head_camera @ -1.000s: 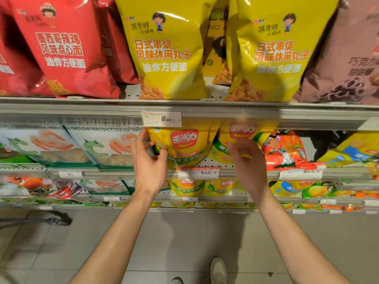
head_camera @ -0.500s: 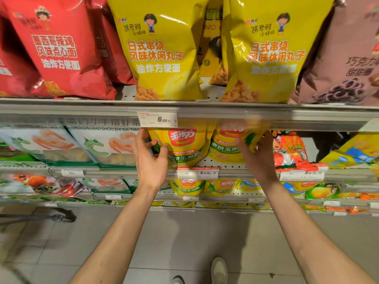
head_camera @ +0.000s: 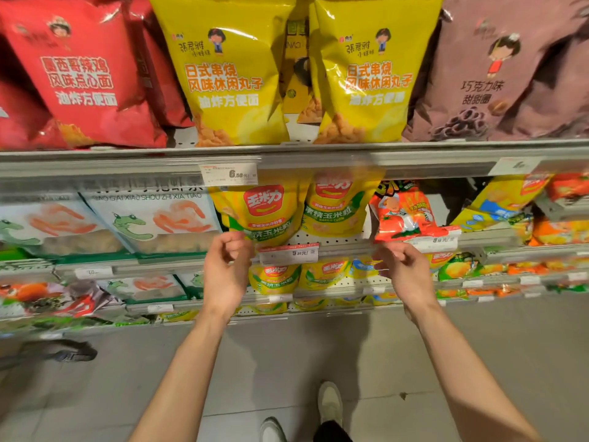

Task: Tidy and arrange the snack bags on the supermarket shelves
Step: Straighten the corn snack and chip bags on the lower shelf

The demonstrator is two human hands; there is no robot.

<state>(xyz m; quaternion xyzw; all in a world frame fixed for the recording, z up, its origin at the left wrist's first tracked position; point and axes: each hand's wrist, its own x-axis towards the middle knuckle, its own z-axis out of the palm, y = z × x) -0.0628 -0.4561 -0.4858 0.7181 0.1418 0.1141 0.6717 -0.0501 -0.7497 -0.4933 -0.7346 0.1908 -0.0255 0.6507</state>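
Note:
Two yellow corn snack bags stand side by side on the second shelf, the left bag point(head_camera: 263, 212) and the right bag point(head_camera: 334, 205). My left hand point(head_camera: 226, 272) hangs just below the left bag's bottom edge, fingers loosely curled and holding nothing. My right hand point(head_camera: 404, 269) sits below and right of the right bag, in front of the shelf rail, fingers also loosely curled and empty. Neither hand touches a bag.
Big red point(head_camera: 79, 74), yellow point(head_camera: 229, 74) and brown point(head_camera: 497, 71) bags fill the top shelf. White shrimp-stick bags point(head_camera: 149, 221) lie left of the corn bags, a red tomato bag point(head_camera: 404, 215) to the right. Price tags point(head_camera: 288, 254) hang on the rails. Lower shelves hold more small bags.
Both hands have let go of the corn bags and dropped down and back from the second shelf. The two bags now stand upright on their own.

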